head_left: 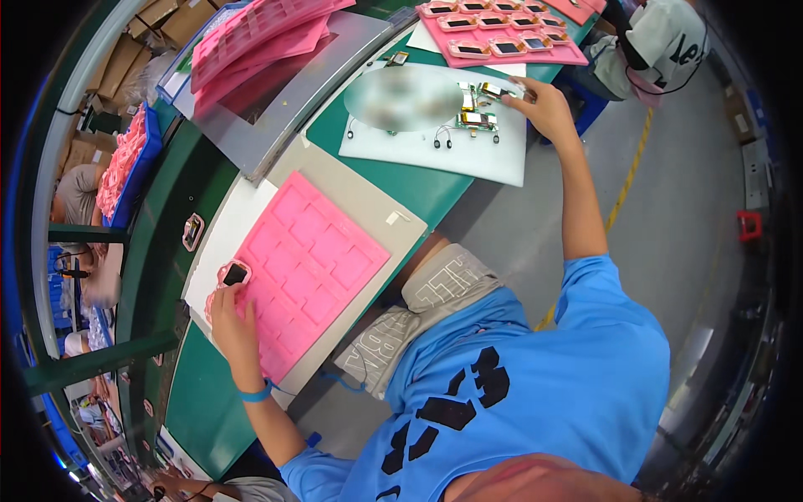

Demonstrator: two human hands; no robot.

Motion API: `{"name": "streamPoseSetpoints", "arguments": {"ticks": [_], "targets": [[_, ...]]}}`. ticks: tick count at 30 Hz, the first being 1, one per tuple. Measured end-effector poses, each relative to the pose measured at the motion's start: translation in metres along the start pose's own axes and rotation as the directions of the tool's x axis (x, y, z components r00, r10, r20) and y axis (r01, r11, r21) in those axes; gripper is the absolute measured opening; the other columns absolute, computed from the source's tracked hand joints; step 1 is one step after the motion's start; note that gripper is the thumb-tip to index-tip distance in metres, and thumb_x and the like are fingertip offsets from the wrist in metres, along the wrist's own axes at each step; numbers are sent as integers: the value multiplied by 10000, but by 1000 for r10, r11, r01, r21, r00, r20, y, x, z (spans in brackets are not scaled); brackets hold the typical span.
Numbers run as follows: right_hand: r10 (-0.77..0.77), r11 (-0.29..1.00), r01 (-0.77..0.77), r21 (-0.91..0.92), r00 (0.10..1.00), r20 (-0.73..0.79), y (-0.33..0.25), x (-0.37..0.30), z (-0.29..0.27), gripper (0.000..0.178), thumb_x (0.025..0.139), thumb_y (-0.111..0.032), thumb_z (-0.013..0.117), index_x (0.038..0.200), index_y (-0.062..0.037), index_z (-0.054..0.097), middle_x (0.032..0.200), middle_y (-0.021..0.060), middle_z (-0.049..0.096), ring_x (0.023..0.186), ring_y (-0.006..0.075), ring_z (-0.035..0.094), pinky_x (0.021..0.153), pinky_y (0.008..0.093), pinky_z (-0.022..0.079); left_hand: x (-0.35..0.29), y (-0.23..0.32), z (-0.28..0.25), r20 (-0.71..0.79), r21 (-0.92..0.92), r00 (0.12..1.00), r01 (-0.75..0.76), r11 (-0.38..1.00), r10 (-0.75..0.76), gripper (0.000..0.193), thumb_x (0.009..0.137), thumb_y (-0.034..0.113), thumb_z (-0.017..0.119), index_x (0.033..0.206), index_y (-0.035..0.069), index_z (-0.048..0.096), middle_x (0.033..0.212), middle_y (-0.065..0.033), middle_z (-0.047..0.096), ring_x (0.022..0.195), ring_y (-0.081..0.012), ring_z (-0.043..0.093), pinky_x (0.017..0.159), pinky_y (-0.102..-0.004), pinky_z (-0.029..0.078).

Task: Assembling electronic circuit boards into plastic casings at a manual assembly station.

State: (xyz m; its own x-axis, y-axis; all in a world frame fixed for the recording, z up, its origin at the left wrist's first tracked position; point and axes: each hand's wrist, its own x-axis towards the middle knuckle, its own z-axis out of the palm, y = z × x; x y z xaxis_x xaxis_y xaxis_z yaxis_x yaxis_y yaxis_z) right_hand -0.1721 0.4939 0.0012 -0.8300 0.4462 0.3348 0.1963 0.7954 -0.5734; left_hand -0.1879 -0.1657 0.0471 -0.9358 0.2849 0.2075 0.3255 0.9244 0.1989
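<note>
At the left side of the bench, my left hand (230, 322) has its fingers curled at the near edge of a pink casing with a dark screen (235, 274). Part of another pink piece shows beside those fingers. A pink tray (314, 251) with square recesses lies right of that hand, its pockets bare. My right hand (544, 109) reaches to the far right of a white foam sheet (435, 157), fingertips closed at the edge of a small circuit board (493, 90). More green boards with wired parts (477, 121) lie beside it; a blurred patch hides the sheet's middle.
Filled pink casings stand in a tray (502, 52) at the far end. Several pink trays (259, 42) are stacked on a metal-edged surface at the far left. One casing (193, 232) lies on the dark green line, near a blue bin (134, 176). Another person (669, 46) sits far right.
</note>
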Motion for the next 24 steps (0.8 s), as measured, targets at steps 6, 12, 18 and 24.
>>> {"name": "streamPoseSetpoints", "arguments": {"ticks": [6,12,18,24], "targets": [[-54,994,65,-92,992,112,13,16,8,456,878,-374,860,1220,-75,816,811,68,707,661,182,586,615,327,464,-8,-11,-2,-90,53,995,55,997,-50,120,915,73,745,1034,67,741,1032,-88,708,1006,-297,662,925,-397,534],[156,862,-191,469,981,112,52,14,14,455,940,-343,851,1250,-24,757,889,64,756,752,102,612,660,220,426,-28,75,-15,-140,-246,990,-51,968,17,131,883,42,786,1010,73,772,984,-48,747,865,-218,671,806,-347,547],[113,758,-92,646,994,10,18,-3,18,437,951,-187,842,1323,-28,678,985,63,771,801,92,627,706,184,433,-46,161,36,-171,-251,974,-186,950,146,185,853,70,834,1031,85,783,1012,-38,721,895,-212,649,800,-342,546],[-89,754,194,628,977,-194,-22,-12,2,388,969,-68,788,1334,-34,663,1059,57,766,771,80,575,671,187,398,-57,163,36,-301,-280,951,-155,947,66,252,827,55,864,1067,78,790,1036,-49,717,906,-216,634,798,-327,539]]}}
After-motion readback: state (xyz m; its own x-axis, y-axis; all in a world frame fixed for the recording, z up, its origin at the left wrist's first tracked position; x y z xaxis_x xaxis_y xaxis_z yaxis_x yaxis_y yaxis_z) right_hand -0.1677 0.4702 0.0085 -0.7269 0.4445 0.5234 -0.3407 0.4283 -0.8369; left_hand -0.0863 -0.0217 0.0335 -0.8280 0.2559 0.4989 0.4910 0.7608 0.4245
